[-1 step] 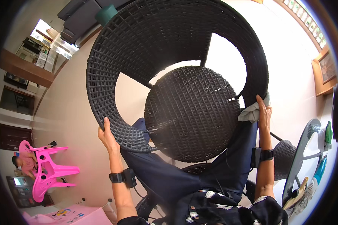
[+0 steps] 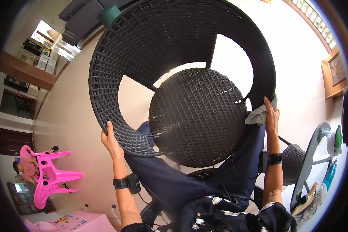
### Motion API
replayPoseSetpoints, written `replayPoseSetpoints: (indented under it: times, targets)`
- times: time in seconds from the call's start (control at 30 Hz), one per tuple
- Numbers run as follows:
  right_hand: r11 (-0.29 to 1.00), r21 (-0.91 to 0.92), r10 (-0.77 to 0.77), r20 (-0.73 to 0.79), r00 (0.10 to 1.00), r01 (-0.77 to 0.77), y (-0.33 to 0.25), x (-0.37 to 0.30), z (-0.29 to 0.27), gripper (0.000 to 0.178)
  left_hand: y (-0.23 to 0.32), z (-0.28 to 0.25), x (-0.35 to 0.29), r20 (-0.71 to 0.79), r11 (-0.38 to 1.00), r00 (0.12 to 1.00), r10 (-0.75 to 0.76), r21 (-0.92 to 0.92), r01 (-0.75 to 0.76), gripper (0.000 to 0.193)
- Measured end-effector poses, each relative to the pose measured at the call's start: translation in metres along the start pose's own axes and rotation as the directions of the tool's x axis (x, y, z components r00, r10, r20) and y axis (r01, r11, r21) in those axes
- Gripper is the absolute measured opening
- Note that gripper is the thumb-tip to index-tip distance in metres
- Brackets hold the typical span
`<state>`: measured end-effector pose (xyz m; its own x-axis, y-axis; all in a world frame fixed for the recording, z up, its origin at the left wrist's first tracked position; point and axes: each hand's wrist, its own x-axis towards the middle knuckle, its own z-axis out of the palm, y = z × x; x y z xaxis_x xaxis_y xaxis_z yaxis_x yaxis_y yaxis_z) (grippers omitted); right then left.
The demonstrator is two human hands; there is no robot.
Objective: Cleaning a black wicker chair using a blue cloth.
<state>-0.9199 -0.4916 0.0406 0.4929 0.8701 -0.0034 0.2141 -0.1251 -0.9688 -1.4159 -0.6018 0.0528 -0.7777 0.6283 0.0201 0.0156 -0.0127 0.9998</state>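
A black wicker chair [image 2: 197, 116] with a round woven seat and a curved back stands in front of me, between my knees. My left hand [image 2: 111, 141] grips the lower left end of its curved armrest, thumb on top and the other fingers hidden beneath. At the right armrest end, my right hand [image 2: 272, 116] is closed on a light grey cloth [image 2: 258, 115]. The cloth is bunched against the wicker, partly under that hand.
A pink plastic chair [image 2: 50, 176] lies tipped at the left, beside a seated person. Lower left is a pink table [image 2: 77, 223]. At right, a dark-edged table [image 2: 307, 166] holds a blue bottle [image 2: 330, 174] and tools, near another wicker chair [image 2: 292, 164]. A dark sofa [image 2: 85, 21] stands at the far left.
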Motion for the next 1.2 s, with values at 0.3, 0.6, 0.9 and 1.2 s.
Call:
replayPoseSetpoints:
  times: [0.3,0.6,0.9,1.2]
  targets:
    - [0.981,-0.034,0.192,-0.043,0.981,-0.193,0.031,0.040,0.008,0.050,-0.013,0.026,0.019,0.020,0.999,1.000,-0.009,0.053,0.008,0.037]
    - [0.968,-0.165,0.180,-0.057,0.982,-0.187,0.026,0.036,0.012,0.060,-0.009,0.029,0.025,0.044,0.996,0.996,-0.077,0.057,0.075,0.041]
    - [0.966,-0.232,0.107,-0.022,0.994,-0.110,0.033,0.048,0.012,0.062,-0.005,0.036,0.026,0.012,0.989,0.999,0.034,0.144,-0.035,0.040]
    - [0.914,-0.403,0.058,0.016,0.998,-0.046,0.033,0.045,0.016,0.065,-0.021,0.033,0.032,-0.018,0.974,0.990,0.142,0.183,-0.136,0.037]
